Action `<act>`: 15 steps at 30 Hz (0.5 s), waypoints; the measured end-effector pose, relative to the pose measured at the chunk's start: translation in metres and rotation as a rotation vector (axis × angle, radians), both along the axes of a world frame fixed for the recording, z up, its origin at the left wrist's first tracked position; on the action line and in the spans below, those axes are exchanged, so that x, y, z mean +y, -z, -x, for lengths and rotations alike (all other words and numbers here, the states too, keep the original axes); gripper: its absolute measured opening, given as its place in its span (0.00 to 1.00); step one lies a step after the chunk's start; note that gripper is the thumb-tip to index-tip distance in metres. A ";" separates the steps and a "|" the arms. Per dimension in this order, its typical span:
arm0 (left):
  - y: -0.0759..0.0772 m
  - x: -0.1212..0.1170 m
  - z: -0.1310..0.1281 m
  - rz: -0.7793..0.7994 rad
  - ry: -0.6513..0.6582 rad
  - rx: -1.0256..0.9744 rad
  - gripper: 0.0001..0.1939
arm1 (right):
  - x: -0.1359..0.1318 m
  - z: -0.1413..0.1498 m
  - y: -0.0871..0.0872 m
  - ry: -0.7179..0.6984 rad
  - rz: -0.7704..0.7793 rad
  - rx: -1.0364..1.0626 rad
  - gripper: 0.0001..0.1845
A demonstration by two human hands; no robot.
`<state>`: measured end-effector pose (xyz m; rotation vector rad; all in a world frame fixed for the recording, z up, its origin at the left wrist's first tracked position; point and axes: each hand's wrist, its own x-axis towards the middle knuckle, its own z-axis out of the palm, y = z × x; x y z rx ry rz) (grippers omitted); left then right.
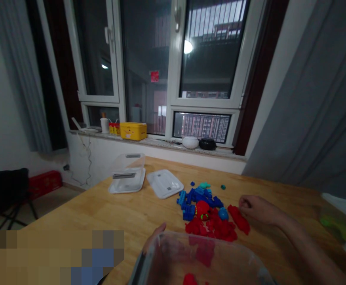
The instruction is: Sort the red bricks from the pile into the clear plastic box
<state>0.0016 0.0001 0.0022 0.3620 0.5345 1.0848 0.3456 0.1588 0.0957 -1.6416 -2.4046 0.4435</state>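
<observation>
Far left on the wooden table (90, 217), I see a clear box (124, 164), with a yellow case (133, 131) behind it on the windowsill (164, 143). My left hand (155, 238) lies against the left wall of a clear tub (244, 261); its fingers are mostly hidden, so I cannot tell its grip. A white lid (164, 184) lies beyond. The tub contains a red lump (190, 279). Past its far rim: blue blocks (188, 213), red pieces (228, 231) and a blue ball (223, 213). Rightmost, my right hand (259, 209) curls beside a red strip (240, 221); whether it pinches anything, I cannot tell.
</observation>
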 end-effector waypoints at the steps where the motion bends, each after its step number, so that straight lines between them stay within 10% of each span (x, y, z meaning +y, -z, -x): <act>1: -0.001 0.000 0.000 -0.002 -0.004 -0.002 0.23 | -0.001 0.001 0.000 0.007 0.006 -0.008 0.09; 15: -0.019 -0.005 -0.004 0.015 0.031 -0.013 0.22 | 0.001 0.007 0.021 0.029 0.091 -0.164 0.10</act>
